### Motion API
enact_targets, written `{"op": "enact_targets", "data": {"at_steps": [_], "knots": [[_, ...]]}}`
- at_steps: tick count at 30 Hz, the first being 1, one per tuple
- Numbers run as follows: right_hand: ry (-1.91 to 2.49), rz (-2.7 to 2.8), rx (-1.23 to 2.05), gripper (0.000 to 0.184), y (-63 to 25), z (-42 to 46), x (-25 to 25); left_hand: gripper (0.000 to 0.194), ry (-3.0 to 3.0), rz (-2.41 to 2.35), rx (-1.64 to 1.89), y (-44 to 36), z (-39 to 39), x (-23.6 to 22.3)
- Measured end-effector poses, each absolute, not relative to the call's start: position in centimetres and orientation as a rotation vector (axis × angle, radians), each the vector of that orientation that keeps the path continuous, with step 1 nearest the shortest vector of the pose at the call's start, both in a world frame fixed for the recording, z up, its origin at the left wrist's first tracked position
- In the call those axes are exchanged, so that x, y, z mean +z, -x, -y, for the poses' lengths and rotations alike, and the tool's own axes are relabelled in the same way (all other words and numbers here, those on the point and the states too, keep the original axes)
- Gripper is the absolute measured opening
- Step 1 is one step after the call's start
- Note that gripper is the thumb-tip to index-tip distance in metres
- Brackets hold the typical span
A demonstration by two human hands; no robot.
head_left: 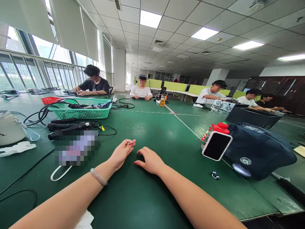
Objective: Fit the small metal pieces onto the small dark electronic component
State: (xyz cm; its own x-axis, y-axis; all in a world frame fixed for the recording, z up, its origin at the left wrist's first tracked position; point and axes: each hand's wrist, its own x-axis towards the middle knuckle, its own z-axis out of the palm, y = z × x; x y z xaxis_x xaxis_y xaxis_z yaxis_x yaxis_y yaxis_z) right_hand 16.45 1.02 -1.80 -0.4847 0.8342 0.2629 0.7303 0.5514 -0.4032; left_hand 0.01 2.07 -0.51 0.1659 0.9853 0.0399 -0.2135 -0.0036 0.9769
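Note:
My left hand [122,154] is held over the green table [147,194], palm turned partly up, its fingers loosely stretched and the thumb close to them. A pale bangle [98,176] circles that wrist. Facing it across a small gap, my right hand [150,161] has bent fingers with the thumb apart, and nothing shows between them. The two hands do not touch. Left of my left hand lies a blurred purple item [77,148] with a white strap [61,173].
On the left are a green basket [82,111] of cables, black devices [71,128] and a kettle-like pot [10,128]. At right, a phone [217,146] leans on a red-lidded bottle [221,127], near earbuds [215,175] and a dark bag [259,149]. Several people sit around the table.

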Motion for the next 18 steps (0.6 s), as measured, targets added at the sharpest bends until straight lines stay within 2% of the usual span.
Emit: {"op": "enact_targets", "data": {"at_steps": [4, 6, 10, 13, 16, 18], "knots": [[1.271, 2.429, 0.249, 0.013, -15.7, -1.0, -1.8, 0.029, -1.496, -1.106, 1.132, 0.2, -2.0, -0.3], [1.256, 2.434, 0.269, 0.008, -15.8, -1.1, -1.7, 0.031, -1.690, -1.222, 1.039, 0.2, -1.8, -0.1], [1.181, 2.401, 0.366, 0.014, -16.4, -1.4, -1.7, 0.036, -1.855, -1.254, 0.832, 0.2, -1.7, -0.3], [1.193, 2.330, 0.479, 0.008, -17.1, -1.5, -1.6, 0.036, -1.861, -1.192, 0.825, 0.3, -1.7, -0.7], [1.269, 2.273, 0.526, 0.016, -17.7, -1.6, -1.3, 0.033, -1.894, -1.184, 0.804, 0.4, -1.7, -0.7], [1.295, 2.272, 0.548, 0.014, -17.9, -1.7, -1.2, 0.032, -1.923, -1.213, 0.775, 0.5, -1.5, -0.5]]}}
